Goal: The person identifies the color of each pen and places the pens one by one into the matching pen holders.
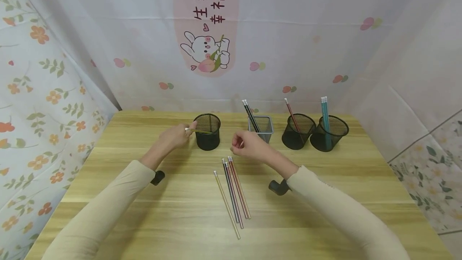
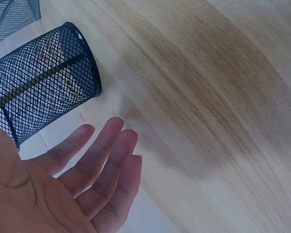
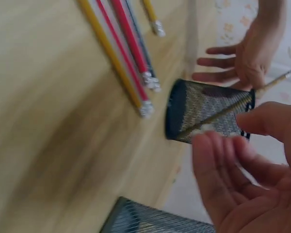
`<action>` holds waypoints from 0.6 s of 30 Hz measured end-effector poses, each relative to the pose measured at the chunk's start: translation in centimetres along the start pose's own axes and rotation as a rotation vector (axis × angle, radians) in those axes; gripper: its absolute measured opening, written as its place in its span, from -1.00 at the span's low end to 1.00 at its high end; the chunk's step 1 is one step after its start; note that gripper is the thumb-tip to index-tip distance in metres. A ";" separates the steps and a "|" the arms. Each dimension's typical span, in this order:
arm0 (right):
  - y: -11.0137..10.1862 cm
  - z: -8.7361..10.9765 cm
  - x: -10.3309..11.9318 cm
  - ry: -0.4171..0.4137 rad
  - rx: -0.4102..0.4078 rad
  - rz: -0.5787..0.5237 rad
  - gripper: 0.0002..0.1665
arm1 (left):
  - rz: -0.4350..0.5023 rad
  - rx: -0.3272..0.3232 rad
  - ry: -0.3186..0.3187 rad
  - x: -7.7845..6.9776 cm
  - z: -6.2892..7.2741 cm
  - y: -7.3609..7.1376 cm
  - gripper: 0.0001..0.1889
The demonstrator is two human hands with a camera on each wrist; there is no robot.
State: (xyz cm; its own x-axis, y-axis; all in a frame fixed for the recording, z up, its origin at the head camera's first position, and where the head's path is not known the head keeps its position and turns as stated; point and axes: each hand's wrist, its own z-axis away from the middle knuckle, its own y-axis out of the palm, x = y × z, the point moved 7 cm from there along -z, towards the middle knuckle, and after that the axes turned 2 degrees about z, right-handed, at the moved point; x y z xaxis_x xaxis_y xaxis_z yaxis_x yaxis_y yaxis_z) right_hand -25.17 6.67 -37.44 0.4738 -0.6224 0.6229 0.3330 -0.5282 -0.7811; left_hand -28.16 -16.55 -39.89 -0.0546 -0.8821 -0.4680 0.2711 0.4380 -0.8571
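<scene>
At the back of the table stands a black round mesh cup (image 1: pixel 208 141) with a yellow pencil (image 1: pixel 198 131) leaning in it, its white eraser end past the rim over my left hand. My left hand (image 1: pixel 176 135) is at the left side of this cup, fingers extended and slightly spread, as the left wrist view shows. Between this cup and a grey square mesh holder (image 1: pixel 266 136) hovers my right hand (image 1: pixel 250 145). Its thumb and fingers are loosely bent, with a gap between them and nothing held. Several pencils (image 1: pixel 234 189) lie on the table in front of the hands.
Two black pencils (image 1: pixel 250 111) stand in the square holder. Further right are a black mesh cup (image 1: pixel 294 139) with a red pencil (image 1: pixel 291 113) and another black cup (image 1: pixel 335 133) with teal pencils (image 1: pixel 326 115). A patterned cloth (image 1: pixel 144 63) hangs behind the table.
</scene>
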 end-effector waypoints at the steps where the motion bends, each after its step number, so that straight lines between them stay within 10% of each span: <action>1: 0.3 0.4 -0.2 0.008 0.020 0.022 -0.86 | -0.001 0.002 0.003 0.0 0.0 0.0 -0.15; 18: 3.9 3.1 -1.2 0.120 0.122 0.096 -0.83 | -0.009 -0.016 0.011 0.3 -0.2 0.0 -0.17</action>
State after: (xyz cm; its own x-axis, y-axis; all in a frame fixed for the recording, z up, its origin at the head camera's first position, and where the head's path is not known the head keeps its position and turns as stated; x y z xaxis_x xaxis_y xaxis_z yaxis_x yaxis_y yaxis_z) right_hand -21.91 7.16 -41.40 0.4105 -0.7348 0.5400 0.3909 -0.3932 -0.8322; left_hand -28.41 -16.78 -40.09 -0.0678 -0.8839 -0.4628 0.2548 0.4331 -0.8646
